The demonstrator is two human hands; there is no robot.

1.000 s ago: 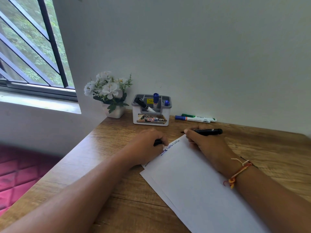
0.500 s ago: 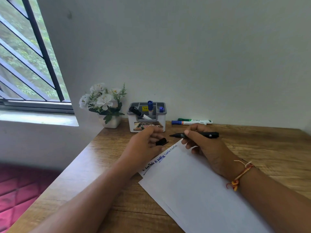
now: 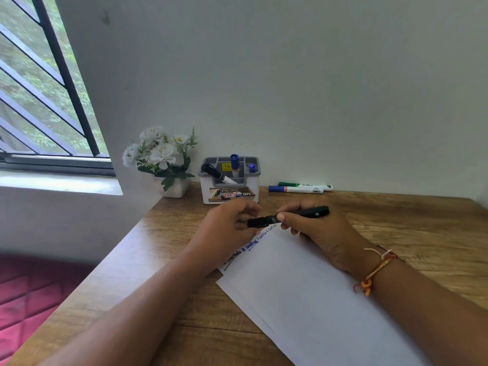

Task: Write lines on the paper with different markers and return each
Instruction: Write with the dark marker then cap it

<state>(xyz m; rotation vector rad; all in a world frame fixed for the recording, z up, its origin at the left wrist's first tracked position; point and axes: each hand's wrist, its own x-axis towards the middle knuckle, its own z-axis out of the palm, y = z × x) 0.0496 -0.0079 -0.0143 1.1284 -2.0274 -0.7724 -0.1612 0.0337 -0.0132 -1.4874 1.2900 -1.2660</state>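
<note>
The right hand (image 3: 320, 233) grips a slim, matte black marker (image 3: 309, 213), thumb and curled fingers (image 3: 290, 207) wrapped round the middle of its barrel, and holds it nearly level just above the far corner of the white paper (image 3: 317, 299). The left hand (image 3: 229, 225) meets it from the left, its own fingers (image 3: 250, 207) bent round the short black cap (image 3: 257, 222). The cap sits end to end against the barrel; I cannot tell whether it is pushed fully home. The paper is two smooth sheets stacked at a slant on the bench (image 3: 171, 260), a warm brown wood-grain top. A few handwritten words (image 3: 250, 244) in black and blue run along the top sheet's far-left edge. A braided red-and-yellow thread bracelet (image 3: 375, 273) circles the right wrist. Far back by the plain white wall stands a boxy grey-and-white plastic organiser (image 3: 229, 192) with several compartments. A black-capped marker (image 3: 215, 173) leans in its left compartment, a blue-capped marker (image 3: 234, 163) stands upright in the middle, and a smaller blue cap (image 3: 252, 168) shows at the right. Right of the organiser, a white marker with a green cap (image 3: 306, 185) and a white marker with a blue cap (image 3: 295, 189) lie side by side along the wall. Left of it, a square white pot (image 3: 175, 188) holds white blossoms (image 3: 158, 151) with green leaves.
</note>
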